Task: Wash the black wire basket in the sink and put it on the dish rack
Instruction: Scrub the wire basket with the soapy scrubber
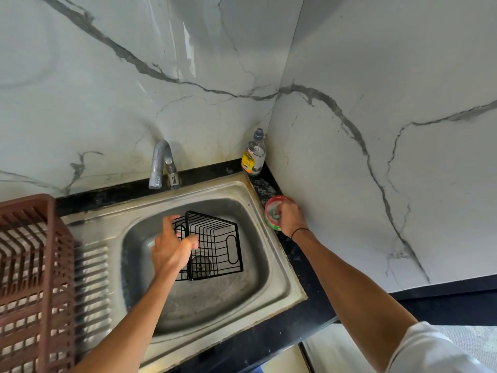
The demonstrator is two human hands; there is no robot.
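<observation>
Presently: black wire basket (212,244), tipped on its side in sink (271,270) over the drain. Left grip (172,246) clamped on its rim; right grip (289,215) curled into a red soap tub (271,211) on the desk. Likely light, stiff, slick when wet; rim suits holding. Dish rack (29,265) left.

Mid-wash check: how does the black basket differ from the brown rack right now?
The basket is thin black wire and tipped on its side in the sink, gripped by the left hand. The rack is brown slatted plastic, upright beside the basin, untouched. Both are open-grid and empty.
</observation>
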